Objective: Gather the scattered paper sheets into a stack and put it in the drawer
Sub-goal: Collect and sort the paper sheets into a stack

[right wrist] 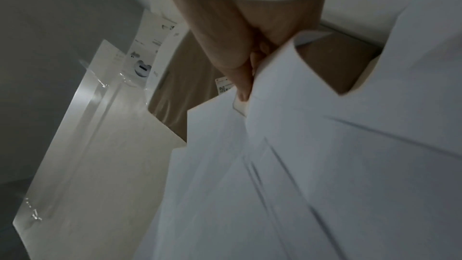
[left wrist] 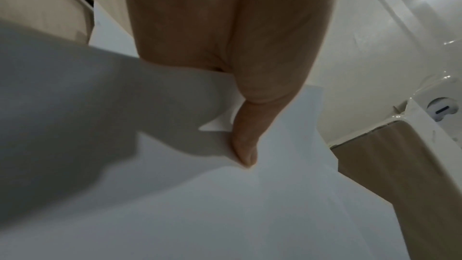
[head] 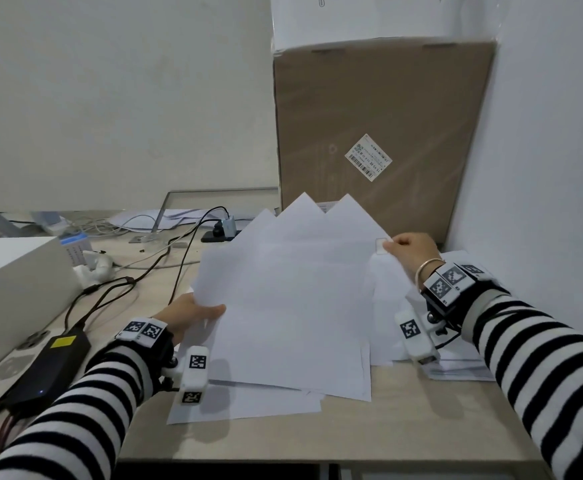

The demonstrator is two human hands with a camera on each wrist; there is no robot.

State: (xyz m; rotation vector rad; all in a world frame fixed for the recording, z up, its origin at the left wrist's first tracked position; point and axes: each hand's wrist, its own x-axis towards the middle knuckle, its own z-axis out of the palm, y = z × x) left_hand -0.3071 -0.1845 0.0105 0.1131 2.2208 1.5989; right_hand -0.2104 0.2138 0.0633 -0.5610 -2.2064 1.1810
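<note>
A fanned bundle of white paper sheets [head: 293, 289] is lifted and tilted above the wooden desk [head: 404, 420], its corners pointing up. My left hand [head: 193, 315] grips the bundle's left edge, thumb on top [left wrist: 243, 145]. My right hand [head: 411, 247] pinches the upper right corner [right wrist: 243, 88]. The sheets [right wrist: 312, 175] lie uneven, edges offset. More white sheets [head: 248, 407] lie flat on the desk under the bundle, and others [head: 459, 368] under my right wrist. No drawer is in view.
A tall brown cardboard box [head: 380, 133] stands behind the papers with a white box [head: 352, 19] on top. A white box [head: 9, 271] sits at left. A black power adapter [head: 47, 368], cables [head: 116, 285] and a power strip [head: 219, 233] lie on the desk's left half.
</note>
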